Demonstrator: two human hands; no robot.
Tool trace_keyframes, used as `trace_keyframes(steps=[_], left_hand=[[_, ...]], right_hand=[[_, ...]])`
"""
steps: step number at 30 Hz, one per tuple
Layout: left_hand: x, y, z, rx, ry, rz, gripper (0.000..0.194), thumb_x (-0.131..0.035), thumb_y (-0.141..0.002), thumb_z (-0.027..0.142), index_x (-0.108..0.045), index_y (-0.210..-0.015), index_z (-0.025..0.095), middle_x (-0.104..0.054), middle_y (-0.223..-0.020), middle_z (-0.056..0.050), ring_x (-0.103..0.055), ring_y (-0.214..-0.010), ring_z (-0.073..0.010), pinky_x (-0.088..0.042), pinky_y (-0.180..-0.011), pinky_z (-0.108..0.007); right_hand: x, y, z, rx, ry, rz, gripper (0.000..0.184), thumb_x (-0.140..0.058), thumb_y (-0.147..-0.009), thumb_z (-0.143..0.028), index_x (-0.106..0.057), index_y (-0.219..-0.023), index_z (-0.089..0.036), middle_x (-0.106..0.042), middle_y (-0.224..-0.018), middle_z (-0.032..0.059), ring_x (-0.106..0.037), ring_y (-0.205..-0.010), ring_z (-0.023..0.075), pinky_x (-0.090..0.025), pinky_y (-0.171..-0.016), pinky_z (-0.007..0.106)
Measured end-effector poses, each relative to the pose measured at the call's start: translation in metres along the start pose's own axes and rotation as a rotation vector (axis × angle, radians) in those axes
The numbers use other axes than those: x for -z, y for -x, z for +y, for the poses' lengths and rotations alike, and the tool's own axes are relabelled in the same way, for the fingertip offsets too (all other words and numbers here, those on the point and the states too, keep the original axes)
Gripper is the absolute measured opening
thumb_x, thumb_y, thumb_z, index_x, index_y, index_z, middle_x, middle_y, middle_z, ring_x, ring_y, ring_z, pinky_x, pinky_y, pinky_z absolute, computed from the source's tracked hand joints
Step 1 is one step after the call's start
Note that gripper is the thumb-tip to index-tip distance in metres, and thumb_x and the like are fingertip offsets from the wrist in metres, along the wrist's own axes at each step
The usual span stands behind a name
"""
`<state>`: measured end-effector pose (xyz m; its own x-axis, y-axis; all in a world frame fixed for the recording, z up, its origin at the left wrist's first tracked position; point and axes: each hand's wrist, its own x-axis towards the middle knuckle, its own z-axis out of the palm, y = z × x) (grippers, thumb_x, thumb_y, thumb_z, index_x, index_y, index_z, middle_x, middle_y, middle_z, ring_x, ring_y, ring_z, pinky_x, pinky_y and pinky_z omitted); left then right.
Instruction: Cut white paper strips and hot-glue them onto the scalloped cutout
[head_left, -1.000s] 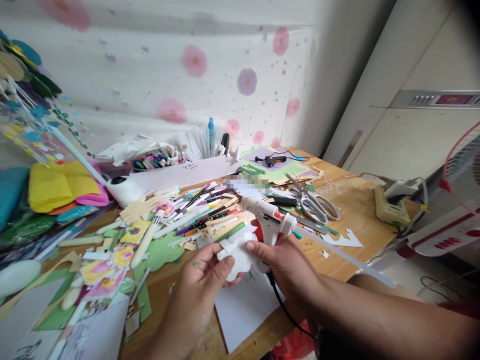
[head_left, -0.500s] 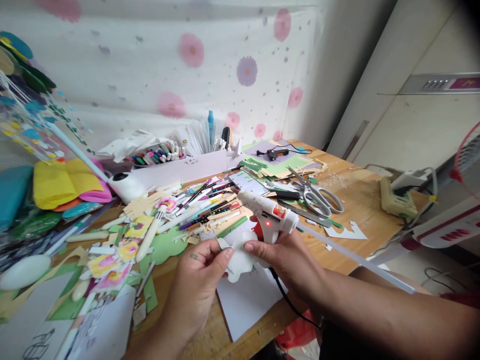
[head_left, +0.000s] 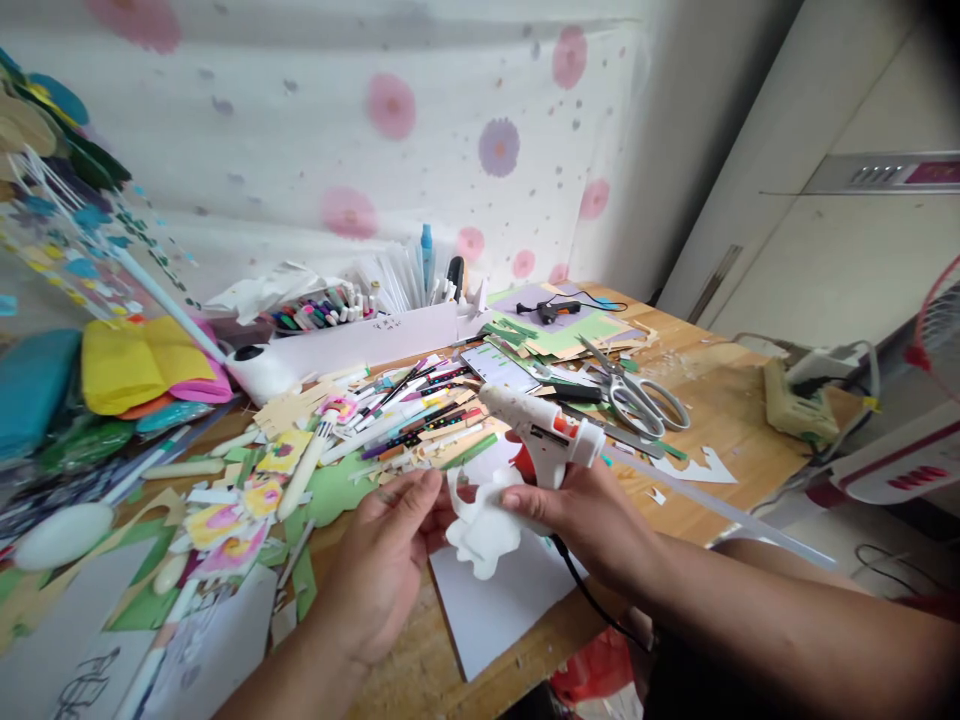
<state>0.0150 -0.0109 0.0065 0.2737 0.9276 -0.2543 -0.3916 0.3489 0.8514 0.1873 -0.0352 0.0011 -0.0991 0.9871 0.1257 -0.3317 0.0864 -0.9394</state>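
Wooden tabletop, crowded with craft supplies and seen from the seated person's own viewpoint. Nearest, a sheet of white paper lies by the table's front edge, below both hands. The left hand is loosely curled, palm inward, its thumb raised beside the forefinger; I cannot tell whether its partly hidden fingers touch the white scalloped cut-out just beside them. That cut-out is held up above the sheet, its near side pressed under the thumb of the right hand, which also grips a white hot glue gun by the handle. The gun's nozzle points away to the upper left; a long translucent glue stick juts from its back, and a black cord hangs below. To the left lie yellow-and-pink painted flowers among green and tan paper scraps. Beyond the gun spread many pens, with grey-handled scissors lying open to their right. Further back are a tray of markers and, on coloured sheets, a black glue gun. Behind everything hangs a white wall covering with pink and purple flowers.
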Motion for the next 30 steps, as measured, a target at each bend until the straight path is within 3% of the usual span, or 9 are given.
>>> trace_keyframes(steps=[3, 8, 12, 16, 20, 24, 30], left_hand=[[0.005, -0.004, 0.003, 0.0, 0.02, 0.077, 0.025, -0.079, -0.066, 0.032, -0.068, -0.08, 0.014, -0.074, -0.075, -0.008, -0.067, -0.067, -0.0182, -0.053, -0.061, -0.027], [0.016, -0.01, 0.01, -0.049, 0.027, 0.075, 0.021, -0.077, -0.07, 0.029, -0.067, -0.082, 0.014, -0.072, -0.079, -0.006, -0.066, -0.073, -0.0183, -0.054, -0.067, -0.029], [0.019, -0.011, 0.013, -0.066, -0.031, 0.04, 0.012, -0.075, -0.071, 0.023, -0.065, -0.074, 0.016, -0.066, -0.068, 0.0, -0.061, -0.063, -0.0123, -0.05, -0.063, -0.024], [0.018, -0.007, 0.013, -0.041, -0.21, -0.097, 0.008, -0.068, -0.076, 0.021, -0.064, -0.07, 0.018, -0.057, -0.059, 0.005, -0.05, -0.053, -0.0086, -0.047, -0.062, -0.025], [0.018, -0.005, 0.01, -0.051, -0.376, -0.223, 0.01, -0.065, -0.077, 0.022, -0.064, -0.068, 0.018, -0.054, -0.057, 0.004, -0.044, -0.054, -0.0092, -0.038, -0.056, -0.022], [0.02, -0.004, 0.007, -0.011, -0.453, -0.304, 0.01, -0.068, -0.075, 0.026, -0.065, -0.071, 0.017, -0.056, -0.065, 0.001, -0.044, -0.059, -0.0112, -0.034, -0.055, -0.023], [0.021, -0.004, 0.005, -0.014, -0.488, -0.315, 0.013, -0.069, -0.074, 0.027, -0.062, -0.068, 0.018, -0.053, -0.064, 0.003, -0.044, -0.061, -0.0112, -0.035, -0.058, -0.023]], right_hand=[[0.007, 0.003, 0.007, -0.007, 0.133, -0.012, 0.047, -0.078, -0.069, -0.028, -0.058, -0.111, -0.024, -0.066, -0.084, -0.0002, -0.06, -0.074, 0.0172, -0.049, -0.067, 0.03], [0.02, 0.004, 0.023, -0.059, 0.412, 0.063, 0.033, -0.08, -0.064, -0.038, -0.06, -0.085, -0.022, -0.059, -0.072, -0.0008, -0.053, -0.068, 0.018, -0.045, -0.063, 0.033], [0.021, 0.003, 0.027, -0.054, 0.371, 0.053, 0.04, -0.081, -0.064, -0.035, -0.06, -0.096, -0.023, -0.06, -0.077, 0.0002, -0.053, -0.071, 0.0193, -0.046, -0.063, 0.035], [0.018, 0.003, 0.023, -0.025, 0.322, 0.033, 0.042, -0.08, -0.066, -0.029, -0.062, -0.104, -0.025, -0.063, -0.081, 0.0017, -0.055, -0.075, 0.0214, -0.049, -0.065, 0.035], [0.015, 0.003, 0.017, 0.02, 0.27, -0.013, 0.049, -0.078, -0.069, -0.028, -0.059, -0.115, -0.025, -0.066, -0.096, 0.0038, -0.058, -0.086, 0.0227, -0.05, -0.074, 0.036], [0.013, 0.003, 0.015, -0.026, 0.231, -0.069, 0.056, -0.076, -0.072, -0.028, -0.053, -0.123, -0.023, -0.065, -0.102, 0.0047, -0.058, -0.091, 0.0225, -0.049, -0.078, 0.036], [0.01, 0.003, 0.015, -0.011, 0.273, -0.09, 0.053, -0.076, -0.072, -0.029, -0.055, -0.121, -0.024, -0.064, -0.104, 0.0047, -0.058, -0.093, 0.0233, -0.048, -0.083, 0.04]])
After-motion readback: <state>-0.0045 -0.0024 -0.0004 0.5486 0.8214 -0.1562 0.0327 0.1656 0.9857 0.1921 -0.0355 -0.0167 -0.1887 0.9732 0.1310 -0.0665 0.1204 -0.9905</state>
